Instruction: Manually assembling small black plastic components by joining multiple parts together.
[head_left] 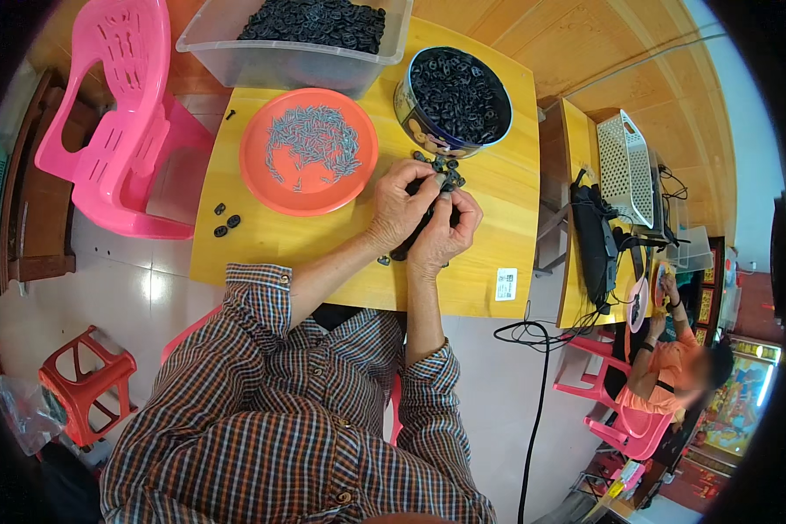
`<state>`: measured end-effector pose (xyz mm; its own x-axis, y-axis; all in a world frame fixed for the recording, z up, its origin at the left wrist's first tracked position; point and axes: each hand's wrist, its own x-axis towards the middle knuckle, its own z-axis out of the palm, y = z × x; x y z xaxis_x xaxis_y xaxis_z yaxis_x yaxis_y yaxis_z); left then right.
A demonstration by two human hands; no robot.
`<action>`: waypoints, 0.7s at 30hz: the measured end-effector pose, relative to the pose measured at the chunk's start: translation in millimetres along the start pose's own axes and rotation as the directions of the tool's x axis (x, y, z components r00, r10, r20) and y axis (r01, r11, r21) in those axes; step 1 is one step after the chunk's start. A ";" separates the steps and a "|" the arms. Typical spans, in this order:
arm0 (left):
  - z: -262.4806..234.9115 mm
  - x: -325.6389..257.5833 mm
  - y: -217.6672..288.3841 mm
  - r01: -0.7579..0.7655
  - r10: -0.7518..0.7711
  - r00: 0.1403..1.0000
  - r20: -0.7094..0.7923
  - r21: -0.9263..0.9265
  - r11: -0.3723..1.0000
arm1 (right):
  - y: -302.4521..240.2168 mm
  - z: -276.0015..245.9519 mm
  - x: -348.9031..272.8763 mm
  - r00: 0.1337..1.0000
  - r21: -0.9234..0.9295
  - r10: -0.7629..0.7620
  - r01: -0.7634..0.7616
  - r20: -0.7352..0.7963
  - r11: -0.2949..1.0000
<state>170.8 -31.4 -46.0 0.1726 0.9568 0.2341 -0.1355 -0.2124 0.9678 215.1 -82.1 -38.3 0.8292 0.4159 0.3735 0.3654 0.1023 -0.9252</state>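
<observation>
Black parts (446, 164) cluster just beyond left hand (403, 199) and right hand (446, 229).

At left, a pink armchair (127, 188) and red stool (83, 421) are standing; at right, a white basket (618, 166) is resting on a side surface (579, 140), and a person (659, 395) is sitting.

A wooden wall (533, 31) is being seen at one o'clock. A pink chair (140, 92) at ten and a red stool (79, 415) at eight are being held up by floor tiles (183, 288). Light (766, 384) is being shone at four.
</observation>
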 end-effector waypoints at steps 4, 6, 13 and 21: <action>1.2 1.4 2.2 -0.078 0.078 0.997 -0.025 0.006 0.997 | 0.3 1.0 0.4 0.999 -0.049 -0.051 0.051 0.004 0.997; 1.5 1.4 2.8 -0.087 0.086 0.996 -0.031 -0.012 0.996 | 1.7 1.2 -0.1 0.998 -0.079 -0.060 0.060 0.006 0.995; -1.1 4.0 -0.5 -0.045 0.045 0.999 -0.009 -0.056 0.997 | 7.0 2.5 -0.8 0.999 -0.025 0.033 -0.032 0.027 0.999; -1.7 3.9 7.3 0.004 0.000 0.998 0.063 -0.065 0.998 | 0.5 1.6 3.2 0.983 -0.156 -0.110 0.133 0.147 0.979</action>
<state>168.9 -28.9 -38.2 0.2339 0.9422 0.2399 -0.1976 -0.1955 0.9606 217.2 -79.3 -37.7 0.7127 0.5301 0.4593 0.5338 0.0149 -0.8455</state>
